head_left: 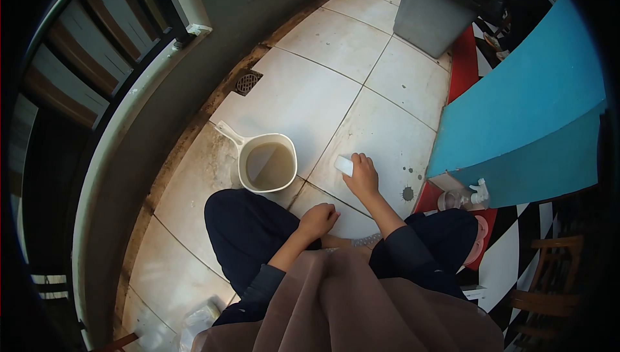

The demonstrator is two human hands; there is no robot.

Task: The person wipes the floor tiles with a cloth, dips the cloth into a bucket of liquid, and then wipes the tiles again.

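Observation:
My right hand (363, 176) is closed on a white block-shaped sponge (343, 165), held down at the white floor tile (381, 116). My left hand (318, 221) is curled into a loose fist by my left knee, with nothing showing in it. Ahead of that knee stands a pale dipper (296, 158) with its handle pointing up and left. Cloudy water (271, 165) partly fills it. Dark spots (407, 193) mark the tile to the right of my right hand.
A floor drain (247, 82) lies along the left wall. At the back right is a grey bin (429, 19) with a black liner. A blue panel (516, 113) rises on the right, with a spray bottle (479, 192) at its foot. A clear plastic bag (199, 318) lies at lower left.

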